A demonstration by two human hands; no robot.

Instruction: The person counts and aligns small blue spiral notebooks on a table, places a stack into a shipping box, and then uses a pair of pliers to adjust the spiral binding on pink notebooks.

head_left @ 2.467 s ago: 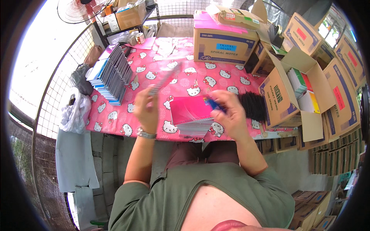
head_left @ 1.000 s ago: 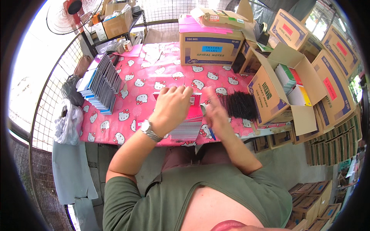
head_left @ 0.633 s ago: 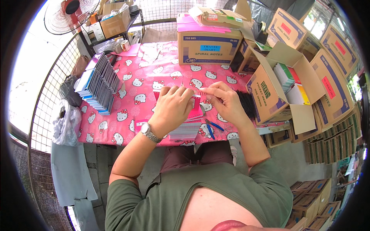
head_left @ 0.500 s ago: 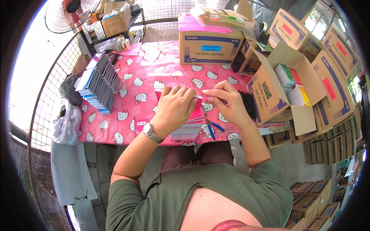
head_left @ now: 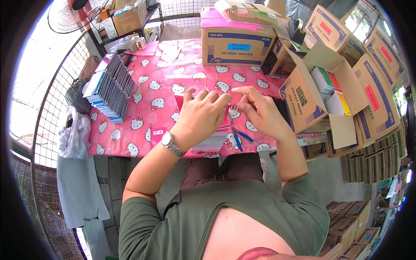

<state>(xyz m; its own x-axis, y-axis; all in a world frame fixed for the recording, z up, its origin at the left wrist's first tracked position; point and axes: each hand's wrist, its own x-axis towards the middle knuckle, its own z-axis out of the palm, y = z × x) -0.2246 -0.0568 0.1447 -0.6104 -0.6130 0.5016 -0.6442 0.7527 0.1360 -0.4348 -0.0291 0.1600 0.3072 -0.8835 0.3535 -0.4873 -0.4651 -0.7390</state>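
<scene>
My left hand point(head_left: 203, 115), below a metal wristwatch point(head_left: 169, 141), is bent over a pink-covered notebook point(head_left: 226, 123); its fingertips are partly hidden and it seems to hold the notebook. To its right, my right hand point(head_left: 263, 112) is raised beside the notebook, index finger stretched left and apart from the thumb. I make out nothing between them. Under my left hand sits a stack of notebooks point(head_left: 209, 144) with pale page edges at the table's near edge. Blue-handled pliers point(head_left: 239, 138) lie right of the stack. A pink sheet point(head_left: 159, 135) lies left of my left wrist.
A pink patterned cloth covers the table point(head_left: 143, 104). Tall notebook piles point(head_left: 108, 89) stand at left, beside plastic bags point(head_left: 74, 134). A closed carton point(head_left: 237, 45) stands at the back; an open carton point(head_left: 303, 102) with notebooks is at right, near more cartons. A fan point(head_left: 78, 13) stands far left.
My right hand has drawn slightly up and away from my left, its index finger straightening. The fingers of my left hand have spread a little. The view has shifted slightly.
</scene>
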